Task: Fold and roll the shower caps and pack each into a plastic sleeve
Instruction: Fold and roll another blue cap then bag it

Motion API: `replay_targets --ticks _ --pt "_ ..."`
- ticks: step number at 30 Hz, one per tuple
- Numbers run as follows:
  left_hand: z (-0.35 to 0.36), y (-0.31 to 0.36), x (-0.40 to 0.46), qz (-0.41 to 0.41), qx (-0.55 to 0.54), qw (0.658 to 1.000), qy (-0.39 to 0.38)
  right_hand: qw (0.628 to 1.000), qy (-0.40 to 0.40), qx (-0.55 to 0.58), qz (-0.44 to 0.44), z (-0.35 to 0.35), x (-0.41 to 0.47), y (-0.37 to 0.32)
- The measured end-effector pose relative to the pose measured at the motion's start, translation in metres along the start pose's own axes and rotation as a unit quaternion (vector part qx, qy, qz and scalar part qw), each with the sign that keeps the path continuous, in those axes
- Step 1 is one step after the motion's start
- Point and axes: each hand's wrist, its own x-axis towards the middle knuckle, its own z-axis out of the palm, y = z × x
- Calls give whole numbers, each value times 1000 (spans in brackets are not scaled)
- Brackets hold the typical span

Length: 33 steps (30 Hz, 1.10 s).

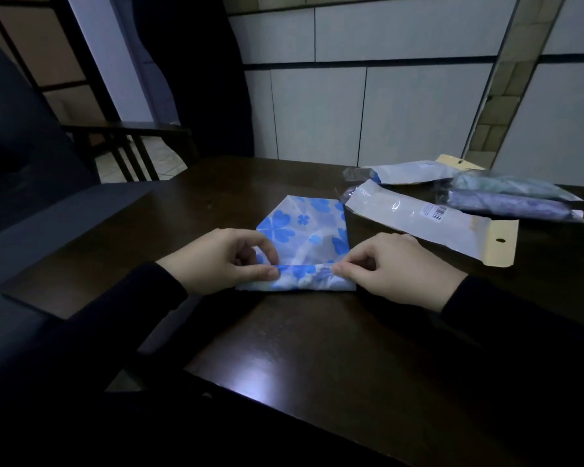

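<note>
Near the middle of the dark wooden table (pixel 317 348), we are pinching the near, rolled edge of a shower cap (pixel 300 244) with both hands. Our left hand (pixel 223 261) is curling its thumb and forefinger around the left end of the roll, the thumb tip pressing on the top of the fold and the other fingers bending behind it. Our right hand (pixel 398 271) is doing the same at the right end, thumb and forefinger clamped on the plastic with the remaining fingers curled loosely above. Between the two grips the rolled edge is lying as a narrow band, and the unrolled part of the cap is lying flat on the surface beyond it, toward the far edge; it is white with blue clover-like flowers, folded into a shape with angled far corners. Both wrists are coming out of dark sleeves (pixel 520 318) that are reaching in from the near edge.

Just beside the cap, on its right, an empty plastic sleeve (pixel 429 224) with a barcode label and a tan hang-tab is lying at a slant. Behind that, toward the far right corner, a second sleeve (pixel 408 171) is lying flat, and next to it two packed sleeves (pixel 506 197) are holding rolled caps, one greenish, one purplish
</note>
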Motion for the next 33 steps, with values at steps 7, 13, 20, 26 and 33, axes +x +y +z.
replay_targets --ticks 7,13,20,26,33 --pt "9 -2 -2 112 106 984 87 981 147 -74 -99 12 -4 4" --pt "7 -4 -7 161 107 980 50 981 93 -131 -112 10 -11 -3" --pt "3 -5 -3 145 82 985 42 985 77 -126 -86 7 -9 -2" --pt "-4 1 -5 107 66 992 5 979 93 -133 -124 4 -12 -4" --pt "-2 4 -1 -10 30 999 -16 998 12 50 29 0 -8 -6"
